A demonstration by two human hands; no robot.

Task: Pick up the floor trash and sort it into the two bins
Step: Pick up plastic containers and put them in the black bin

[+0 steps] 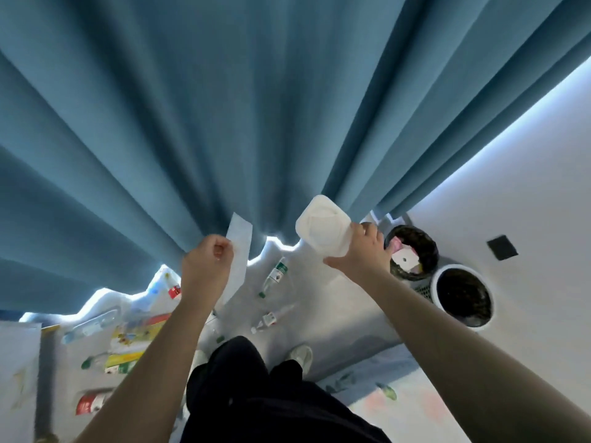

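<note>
- The left hand is curled round a long white paper strip, pinching it near the middle; the strip's ends stick out above and below the fist.
- The right hand grips a white plastic tub by one edge, and the tub is raised in the air to the left of that hand.
- Just right of the right hand stands a black bin with pink and white scraps inside; beyond it, further right and nearer the person, is a white-rimmed bin with a dark liner.
- On the floor between and below the two hands lie a clear bottle with a green label and a smaller bottle.
- Below the left hand — and to its left — yellow boxes and a red can lie scattered.
- A blue curtain hangs behind both hands.
</note>
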